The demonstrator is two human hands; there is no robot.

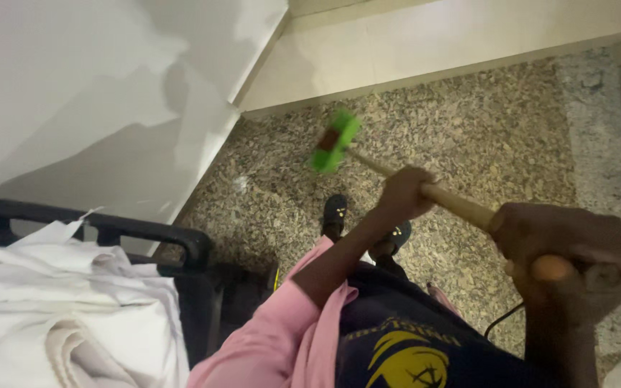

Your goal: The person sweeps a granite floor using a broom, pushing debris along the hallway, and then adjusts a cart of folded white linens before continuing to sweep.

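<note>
A broom with a wooden handle (461, 205) and a bright green head (336, 141) reaches down to the speckled granite floor (497, 129) near a wall corner. My left hand (402, 194), on a pink-sleeved arm, is shut around the middle of the handle. The top end of the handle sits in my right hand (576, 255), close to the camera and gripped tight. My black shoes (335, 213) stand just below the broom head.
A black cart (145, 231) piled with folded white linen (59, 302) stands at the left. White walls (73, 93) and a pale skirting (425, 43) meet at a corner ahead. A thin black cable (501, 323) runs over the floor at the right.
</note>
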